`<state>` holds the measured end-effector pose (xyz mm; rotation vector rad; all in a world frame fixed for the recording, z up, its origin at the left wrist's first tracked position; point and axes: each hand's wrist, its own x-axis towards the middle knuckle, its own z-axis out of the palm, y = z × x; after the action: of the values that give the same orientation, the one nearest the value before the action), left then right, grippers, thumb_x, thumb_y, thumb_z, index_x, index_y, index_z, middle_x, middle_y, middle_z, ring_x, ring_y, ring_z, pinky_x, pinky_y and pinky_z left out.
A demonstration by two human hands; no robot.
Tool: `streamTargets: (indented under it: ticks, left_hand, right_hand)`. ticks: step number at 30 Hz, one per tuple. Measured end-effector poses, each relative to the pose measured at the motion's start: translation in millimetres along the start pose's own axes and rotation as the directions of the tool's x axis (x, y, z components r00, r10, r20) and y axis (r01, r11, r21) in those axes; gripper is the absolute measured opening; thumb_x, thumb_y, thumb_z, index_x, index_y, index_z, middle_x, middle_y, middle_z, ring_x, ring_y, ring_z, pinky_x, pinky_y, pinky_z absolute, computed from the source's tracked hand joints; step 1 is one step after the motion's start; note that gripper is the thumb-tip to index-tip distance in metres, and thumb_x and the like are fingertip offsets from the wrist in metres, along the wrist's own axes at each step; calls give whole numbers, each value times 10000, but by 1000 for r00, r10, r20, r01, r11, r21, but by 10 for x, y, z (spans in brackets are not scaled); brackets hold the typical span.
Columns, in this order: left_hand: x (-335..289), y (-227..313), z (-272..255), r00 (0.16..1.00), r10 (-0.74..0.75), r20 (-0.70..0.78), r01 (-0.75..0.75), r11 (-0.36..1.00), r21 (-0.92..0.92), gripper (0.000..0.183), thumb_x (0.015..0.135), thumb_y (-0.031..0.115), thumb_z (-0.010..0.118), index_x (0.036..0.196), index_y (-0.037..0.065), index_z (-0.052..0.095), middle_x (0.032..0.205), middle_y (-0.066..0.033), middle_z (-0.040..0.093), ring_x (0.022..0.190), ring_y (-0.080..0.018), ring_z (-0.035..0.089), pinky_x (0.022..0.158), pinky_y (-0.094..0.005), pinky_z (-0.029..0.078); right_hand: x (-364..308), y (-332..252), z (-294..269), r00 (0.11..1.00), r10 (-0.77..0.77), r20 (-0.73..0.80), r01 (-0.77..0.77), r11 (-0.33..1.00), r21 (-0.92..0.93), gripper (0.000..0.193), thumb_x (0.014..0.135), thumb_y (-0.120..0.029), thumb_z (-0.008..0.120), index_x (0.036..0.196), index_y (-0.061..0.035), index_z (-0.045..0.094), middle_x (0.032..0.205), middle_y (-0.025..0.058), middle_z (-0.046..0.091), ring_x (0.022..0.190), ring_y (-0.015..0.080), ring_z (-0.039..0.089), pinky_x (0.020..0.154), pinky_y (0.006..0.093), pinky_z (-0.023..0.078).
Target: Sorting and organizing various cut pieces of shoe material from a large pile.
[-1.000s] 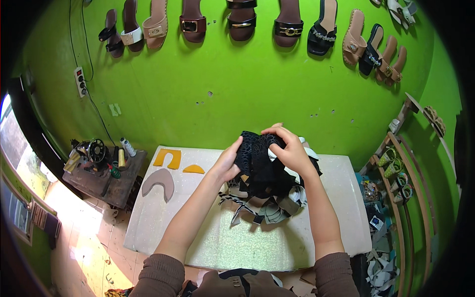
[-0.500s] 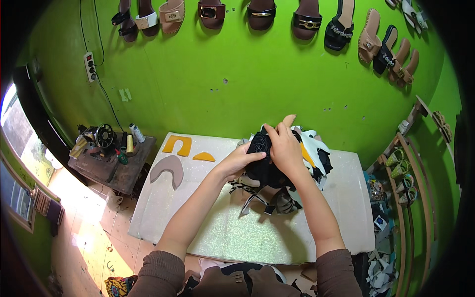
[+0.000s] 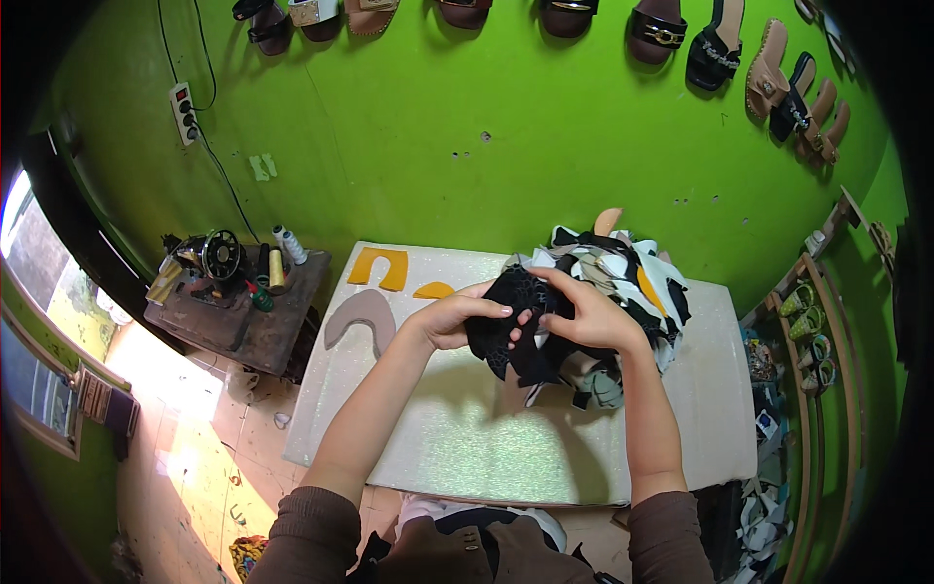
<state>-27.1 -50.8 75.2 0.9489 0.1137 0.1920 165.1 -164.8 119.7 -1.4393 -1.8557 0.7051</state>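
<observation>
Between both hands I hold a piece of black patterned fabric [image 3: 501, 292] above the table. My left hand [image 3: 457, 319] grips its left side, thumb on top. My right hand [image 3: 589, 316] has it by the right side, and some of its fingertips show through or behind the dark cloth. Strips of black scrap hang below. Just behind and to the right lies a heap of scraps [image 3: 623, 268] in white, black, grey and orange. On the table's left side are an orange arch-shaped piece [image 3: 366, 265], a small orange piece [image 3: 433, 290] and a grey curved piece [image 3: 362, 319].
A pale, shiny table [image 3: 438, 443] stands before me. To the left is a small table with a sewing machine [image 3: 216, 255] and thread spools [image 3: 276, 268]. Sandals [image 3: 655, 37] hang along the green wall. A wooden rack [image 3: 812, 311] and more scraps [image 3: 764, 516] are on the right.
The view has shifted a little. My hands have moved apart and turned the black fabric, and more of the scrap heap shows behind them.
</observation>
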Motion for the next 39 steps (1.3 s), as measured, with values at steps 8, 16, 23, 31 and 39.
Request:
streamTargets:
  ticks: [8, 16, 23, 31, 39]
  left_hand:
    - [-603, -153, -753, 993, -7, -121, -31, 951, -306, 331, 877, 114, 528, 1177, 25, 423, 947, -91, 535, 802, -178, 551, 719, -319, 498]
    - [-1242, -886, -1439, 933, -112, -341, -132, 776, -617, 303, 867, 135, 524, 1123, -22, 480, 980, -104, 591, 871, -212, 601, 824, -360, 506]
    - [-2077, -1297, -1933, 650, -251, -717, 31, 952, -305, 297, 921, 119, 452, 1192, 0, 477, 1031, -102, 598, 911, -214, 600, 808, -345, 500]
    - [-2579, -1519, -2346, 443, 297, -846, 564, 642, 520, 381, 880, 162, 524, 1224, 6, 476, 1137, -163, 548, 922, -287, 573, 798, -360, 452]
    - [-2440, -1328, -2022, 595, 567, -570, 654, 71, 753, 443, 784, 184, 624, 1188, 42, 507, 1208, -141, 452, 1191, -328, 365, 991, -434, 294]
  right_hand:
    - [390, 368, 522, 957, 218, 189, -287, 787, 546, 279, 806, -122, 678, 1033, 18, 597, 904, 4, 614, 843, 76, 550, 767, 235, 446]
    - [608, 805, 2119, 889, 383, 249, -373, 293, 880, 357, 812, -134, 652, 1136, -45, 532, 988, 14, 623, 907, 105, 595, 795, 263, 492]
    - [696, 1039, 3298, 757, 614, 226, -532, 376, 759, 250, 844, -75, 593, 1083, -13, 552, 911, 54, 621, 811, 136, 590, 727, 270, 488]
    - [940, 884, 3974, 774, 633, -17, -581, 722, 376, 211, 855, -159, 578, 974, 13, 607, 878, 117, 622, 776, 191, 579, 708, 311, 454]
    - [933, 716, 3869, 869, 453, -198, -437, 891, 124, 196, 864, -168, 567, 956, 3, 593, 854, 143, 623, 753, 239, 605, 695, 326, 467]
